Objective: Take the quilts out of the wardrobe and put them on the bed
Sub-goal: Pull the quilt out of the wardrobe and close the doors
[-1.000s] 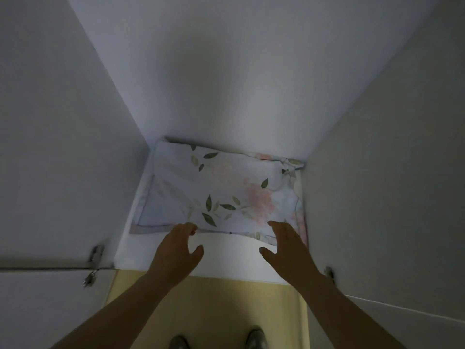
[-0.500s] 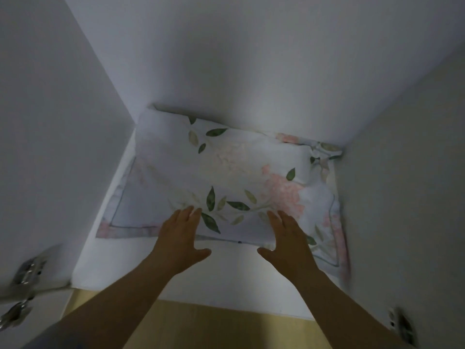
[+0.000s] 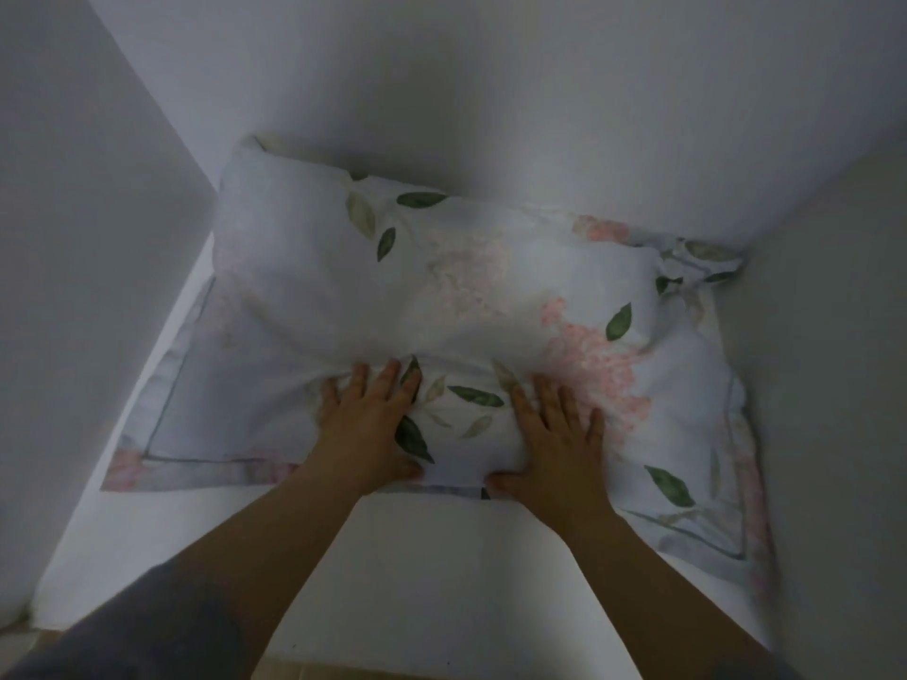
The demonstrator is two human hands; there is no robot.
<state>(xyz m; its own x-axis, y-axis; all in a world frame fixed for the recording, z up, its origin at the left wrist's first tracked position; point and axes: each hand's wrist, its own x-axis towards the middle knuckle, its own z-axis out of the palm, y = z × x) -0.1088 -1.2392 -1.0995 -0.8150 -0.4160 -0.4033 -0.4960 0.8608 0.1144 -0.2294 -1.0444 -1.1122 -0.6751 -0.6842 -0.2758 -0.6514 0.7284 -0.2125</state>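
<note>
A folded quilt (image 3: 343, 296), pale with pink flowers and green leaves, lies on the white wardrobe shelf (image 3: 432, 557) against the back wall. My left hand (image 3: 365, 429) rests on its front middle, fingers spread on top and thumb at the front edge. My right hand (image 3: 559, 444) lies beside it in the same way, a hand's width to the right. The fabric bunches up into a fold at both sets of fingertips. Whether the thumbs reach under the quilt is hidden.
The compartment is closed in by a white left wall (image 3: 88, 287), a back wall (image 3: 491, 90) and a right wall (image 3: 834, 385). The quilt's right edge touches the right wall. A strip of bare shelf lies in front of the quilt.
Both hands have moved forward from the shelf's front edge onto the quilt and pressed into it, wrinkling the fabric. The view has moved closer into the compartment.
</note>
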